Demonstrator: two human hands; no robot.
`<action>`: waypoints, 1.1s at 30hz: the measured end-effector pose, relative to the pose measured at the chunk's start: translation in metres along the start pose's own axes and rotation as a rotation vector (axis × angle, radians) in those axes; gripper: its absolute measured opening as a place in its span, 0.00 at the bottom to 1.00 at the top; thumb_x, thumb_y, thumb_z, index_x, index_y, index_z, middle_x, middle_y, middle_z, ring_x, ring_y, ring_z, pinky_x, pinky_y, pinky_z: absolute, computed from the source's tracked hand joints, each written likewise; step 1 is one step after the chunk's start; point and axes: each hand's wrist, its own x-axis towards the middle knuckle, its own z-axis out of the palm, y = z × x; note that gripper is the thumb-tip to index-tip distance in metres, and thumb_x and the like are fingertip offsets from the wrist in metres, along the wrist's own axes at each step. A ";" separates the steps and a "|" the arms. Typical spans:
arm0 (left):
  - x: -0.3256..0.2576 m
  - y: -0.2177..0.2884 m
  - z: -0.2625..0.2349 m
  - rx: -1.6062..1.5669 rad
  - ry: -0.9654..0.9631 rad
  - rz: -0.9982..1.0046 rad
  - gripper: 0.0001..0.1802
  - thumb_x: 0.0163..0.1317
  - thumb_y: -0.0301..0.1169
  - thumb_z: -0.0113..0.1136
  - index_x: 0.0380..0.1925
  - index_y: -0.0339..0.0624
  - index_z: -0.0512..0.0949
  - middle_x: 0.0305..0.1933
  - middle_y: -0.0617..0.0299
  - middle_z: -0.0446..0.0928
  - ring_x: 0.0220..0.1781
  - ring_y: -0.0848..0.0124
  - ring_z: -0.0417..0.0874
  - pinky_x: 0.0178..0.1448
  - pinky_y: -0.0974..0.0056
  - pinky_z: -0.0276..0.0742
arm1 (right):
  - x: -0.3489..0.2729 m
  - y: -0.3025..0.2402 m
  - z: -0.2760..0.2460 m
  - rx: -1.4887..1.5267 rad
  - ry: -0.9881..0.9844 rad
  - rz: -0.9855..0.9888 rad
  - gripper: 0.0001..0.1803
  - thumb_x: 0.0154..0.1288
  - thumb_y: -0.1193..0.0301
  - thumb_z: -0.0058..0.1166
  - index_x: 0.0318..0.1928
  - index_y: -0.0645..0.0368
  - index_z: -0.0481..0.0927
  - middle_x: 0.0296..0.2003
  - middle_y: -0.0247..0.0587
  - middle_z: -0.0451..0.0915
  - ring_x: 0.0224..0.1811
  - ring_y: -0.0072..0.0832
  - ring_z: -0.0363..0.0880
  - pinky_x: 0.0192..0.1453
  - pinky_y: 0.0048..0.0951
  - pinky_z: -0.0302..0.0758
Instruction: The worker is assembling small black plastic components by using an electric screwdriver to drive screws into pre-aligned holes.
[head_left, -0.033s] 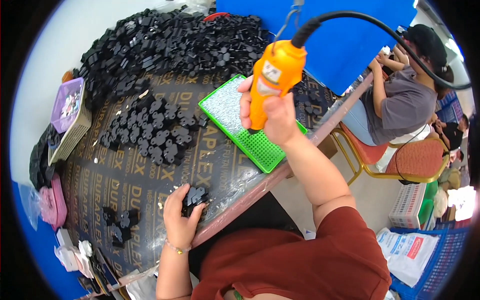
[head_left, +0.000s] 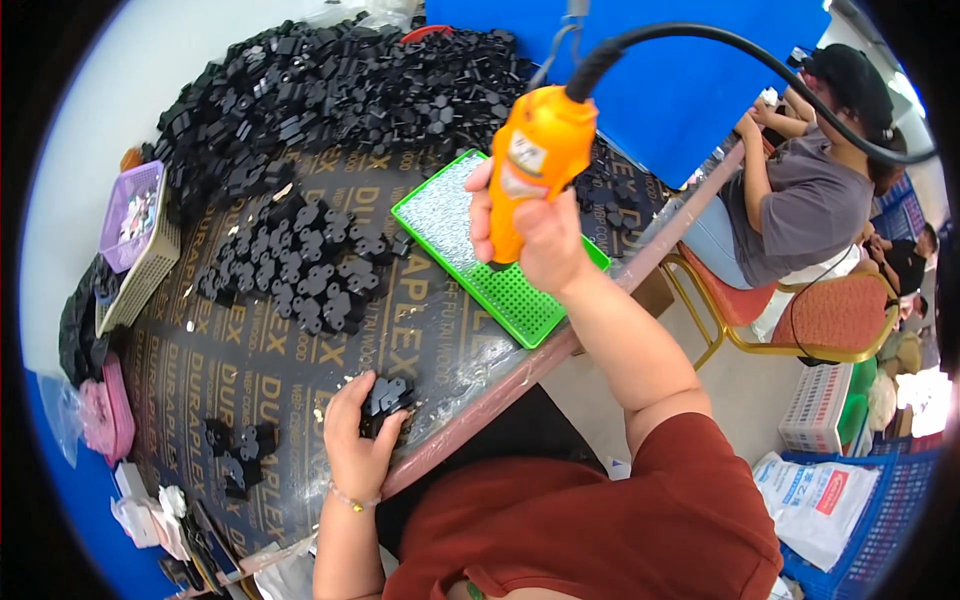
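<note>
My right hand (head_left: pixel 540 245) is wrapped round an orange electric screwdriver (head_left: pixel 550 125), held upright above a green tray (head_left: pixel 535 325). A black cable leaves the tool's top, where a metal hook also hangs. The tool's lower tip cannot be made out. Small silvery pieces cover the tray's far part; its near part shows a grid of holes. Near the table's front edge, my left hand (head_left: pixel 355 430) grips a small black plastic part (head_left: pixel 388 396) between thumb and fingers, resting on the table.
A cluster of black parts (head_left: pixel 310 275) lies mid-table, before a large black heap (head_left: pixel 340 90). A few more parts (head_left: pixel 240 455) lie at near left. A purple basket (head_left: pixel 130 215) stands at left. A blue panel (head_left: pixel 680 110) rises behind; a seated co-worker (head_left: pixel 810 190) is at right.
My right hand and the screwdriver have shifted slightly left and a little lower. My left hand still grips the black part, almost unmoved.
</note>
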 end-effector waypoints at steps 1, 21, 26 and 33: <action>-0.001 -0.001 -0.001 0.012 -0.018 -0.015 0.33 0.45 0.22 0.72 0.56 0.38 0.77 0.55 0.51 0.80 0.57 0.54 0.79 0.65 0.56 0.71 | -0.001 0.004 -0.002 -0.006 -0.025 0.005 0.32 0.68 0.46 0.56 0.51 0.65 0.71 0.26 0.33 0.75 0.23 0.17 0.74 0.29 0.20 0.71; 0.002 -0.001 -0.002 0.002 -0.031 -0.002 0.30 0.44 0.25 0.74 0.52 0.37 0.78 0.49 0.50 0.81 0.50 0.52 0.80 0.57 0.57 0.74 | 0.000 -0.019 0.022 -0.041 -0.013 0.042 0.44 0.55 0.32 0.59 0.50 0.61 0.72 0.27 0.39 0.77 0.24 0.25 0.77 0.29 0.24 0.74; 0.006 -0.001 -0.002 -0.065 -0.077 -0.066 0.31 0.45 0.31 0.78 0.52 0.41 0.78 0.49 0.52 0.81 0.50 0.53 0.80 0.57 0.55 0.74 | -0.010 -0.029 0.078 0.216 -0.145 0.082 0.35 0.63 0.40 0.57 0.50 0.62 0.73 0.25 0.45 0.78 0.23 0.29 0.79 0.27 0.28 0.77; 0.001 -0.011 0.001 -0.234 -0.090 -0.131 0.24 0.45 0.30 0.77 0.43 0.40 0.80 0.45 0.53 0.82 0.49 0.51 0.79 0.56 0.53 0.73 | -0.026 0.024 0.124 0.372 -0.370 0.285 0.46 0.53 0.34 0.64 0.57 0.60 0.70 0.27 0.37 0.75 0.25 0.21 0.73 0.28 0.22 0.69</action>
